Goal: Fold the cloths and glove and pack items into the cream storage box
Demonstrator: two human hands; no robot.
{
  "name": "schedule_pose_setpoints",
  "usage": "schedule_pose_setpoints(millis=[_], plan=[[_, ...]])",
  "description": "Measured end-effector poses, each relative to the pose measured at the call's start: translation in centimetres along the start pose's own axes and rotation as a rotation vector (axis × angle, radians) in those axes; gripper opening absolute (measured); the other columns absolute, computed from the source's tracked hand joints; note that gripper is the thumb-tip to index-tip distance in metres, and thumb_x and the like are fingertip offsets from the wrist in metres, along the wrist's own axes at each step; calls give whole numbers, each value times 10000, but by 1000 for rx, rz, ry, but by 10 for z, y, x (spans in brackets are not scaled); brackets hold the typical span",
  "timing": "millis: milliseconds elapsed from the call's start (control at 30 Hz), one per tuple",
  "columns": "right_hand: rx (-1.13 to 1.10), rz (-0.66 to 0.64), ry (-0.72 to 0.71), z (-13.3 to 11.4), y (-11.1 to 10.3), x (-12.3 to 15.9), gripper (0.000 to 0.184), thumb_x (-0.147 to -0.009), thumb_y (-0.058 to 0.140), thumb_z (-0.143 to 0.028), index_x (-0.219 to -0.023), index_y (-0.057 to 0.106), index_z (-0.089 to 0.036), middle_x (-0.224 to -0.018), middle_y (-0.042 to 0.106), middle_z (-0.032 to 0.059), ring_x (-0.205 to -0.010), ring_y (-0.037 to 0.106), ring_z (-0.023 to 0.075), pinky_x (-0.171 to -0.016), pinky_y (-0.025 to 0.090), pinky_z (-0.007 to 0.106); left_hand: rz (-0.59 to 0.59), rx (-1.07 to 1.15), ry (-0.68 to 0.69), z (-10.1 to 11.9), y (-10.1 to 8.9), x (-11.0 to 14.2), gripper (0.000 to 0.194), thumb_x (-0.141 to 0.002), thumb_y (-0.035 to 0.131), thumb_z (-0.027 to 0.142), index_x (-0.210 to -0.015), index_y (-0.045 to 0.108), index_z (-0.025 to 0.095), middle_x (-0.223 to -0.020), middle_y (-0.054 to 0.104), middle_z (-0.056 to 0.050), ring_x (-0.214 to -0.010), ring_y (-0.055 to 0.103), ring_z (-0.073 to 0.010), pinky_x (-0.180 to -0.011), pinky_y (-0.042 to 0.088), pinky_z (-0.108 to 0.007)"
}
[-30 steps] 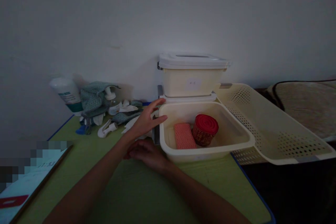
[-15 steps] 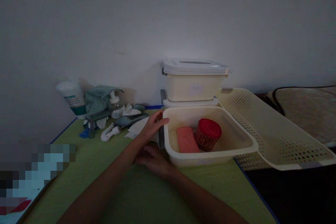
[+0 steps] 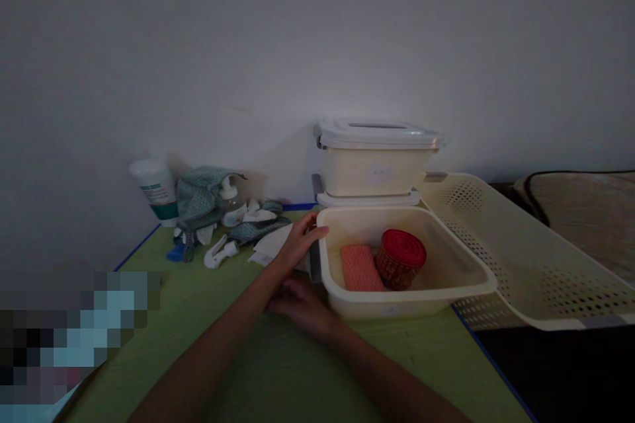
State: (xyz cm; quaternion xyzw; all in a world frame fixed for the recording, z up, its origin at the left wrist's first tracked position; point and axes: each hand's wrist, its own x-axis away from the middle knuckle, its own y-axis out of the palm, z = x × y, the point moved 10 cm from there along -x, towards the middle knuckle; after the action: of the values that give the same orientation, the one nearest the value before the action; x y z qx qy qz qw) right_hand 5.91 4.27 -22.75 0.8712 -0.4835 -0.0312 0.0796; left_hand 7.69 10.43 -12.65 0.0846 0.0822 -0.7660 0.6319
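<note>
My left hand [image 3: 300, 241] reaches to the left rim of a cream plastic storage box [image 3: 407, 294], thumb over the edge and fingers on the outer side by a grey latch [image 3: 315, 262]. Inside the box a folded coral textured cloth [image 3: 362, 268] lies beside a rolled red band [image 3: 401, 258] with a patterned side. Below my left wrist, close to the box's near left corner, is my right hand [image 3: 302, 307] with curled fingers. Its fingertips are partly hidden behind my left forearm, and whatever they hold cannot be made out.
Behind the box, a lidded storage box [image 3: 377, 168] stands on another lid [image 3: 367, 199]. To the right is a perforated cream basket [image 3: 526, 258]. At the left are a white-and-green bottle [image 3: 156, 192], a grey-green cloth [image 3: 203, 192], a pump bottle [image 3: 233, 205] and a white hook-shaped piece [image 3: 219, 253].
The whole view has shifted, so everything appears slightly further right and lower. Both hands keep about the same places relative to the box.
</note>
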Motion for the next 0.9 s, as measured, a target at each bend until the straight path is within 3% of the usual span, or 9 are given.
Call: schedule_pose_setpoints(millis=[233, 400, 500, 600, 667, 767, 833, 900], plan=[[138, 17, -55, -6, 2, 4, 126, -674, 638, -179, -797, 653, -158, -818, 680, 23, -800, 627, 185, -793, 466, 346, -13, 32, -11, -5, 1, -1, 262, -650, 589, 369, -826, 583, 176, -808, 611, -14, -815, 556, -199, -757, 409, -295], [293, -9, -96, -20, 15, 16, 174, -718, 548, -115, -859, 640, -161, -862, 675, 30, -821, 621, 181, -757, 467, 307, -31, 34, 13, -4, 3, -2, 220, -660, 581, 374, -760, 568, 179, -799, 617, -18, -834, 563, -208, -766, 425, -302], [797, -80, -199, -37, 31, 29, 184, -732, 521, -100, -876, 629, -141, -867, 675, 70, -789, 616, 196, -715, 458, 304, -39, 23, 30, -3, 3, -3, 232, -674, 581, 377, -783, 573, 173, -818, 627, -22, -833, 572, -205, -768, 435, -302], [1345, -253, -419, -55, 64, 50, 138, -794, 502, -138, -875, 614, -141, -879, 680, 88, -807, 609, 201, -747, 443, 312, -47, 4, 53, -1, 2, -4, 240, -675, 586, 366, -809, 579, 167, -838, 632, -25, -835, 576, -204, -773, 442, -305], [1493, -360, -591, -70, 87, 71, 116, -831, 494, -179, -858, 605, -162, -877, 684, 68, -809, 599, 185, -732, 436, 294, -46, -13, 63, 1, 1, -3, 223, -694, 582, 356, -819, 583, 172, -855, 634, -23, -850, 578, -205, -783, 445, -309], [1520, -439, -817, -108, 106, 106, 120, -843, 499, -203, -783, 599, -175, -830, 681, 48, -757, 574, 160, -672, 424, 276, -46, -39, 70, 4, -1, -1, 187, -730, 582, 342, -847, 590, 196, -902, 643, -16, -883, 590, -203, -806, 455, -317], [1505, -405, -902, -140, 101, 124, 148, -849, 475, -173, -786, 609, -166, -822, 675, 51, -754, 563, 160, -681, 426, 281, -23, -51, 80, 8, -4, -3, 225, -701, 629, 324, -881, 578, 198, -945, 641, -30, -899, 599, -202, -809, 466, -326], [1494, -293, -913, -174, 79, 133, 212, -876, 416, -159, -822, 620, -172, -788, 666, 61, -752, 562, 168, -712, 436, 298, 40, -60, 102, 14, -11, -8, 347, -632, 689, 294, -930, 549, 186, -1017, 620, -63, -942, 597, -211, -810, 474, -333]])
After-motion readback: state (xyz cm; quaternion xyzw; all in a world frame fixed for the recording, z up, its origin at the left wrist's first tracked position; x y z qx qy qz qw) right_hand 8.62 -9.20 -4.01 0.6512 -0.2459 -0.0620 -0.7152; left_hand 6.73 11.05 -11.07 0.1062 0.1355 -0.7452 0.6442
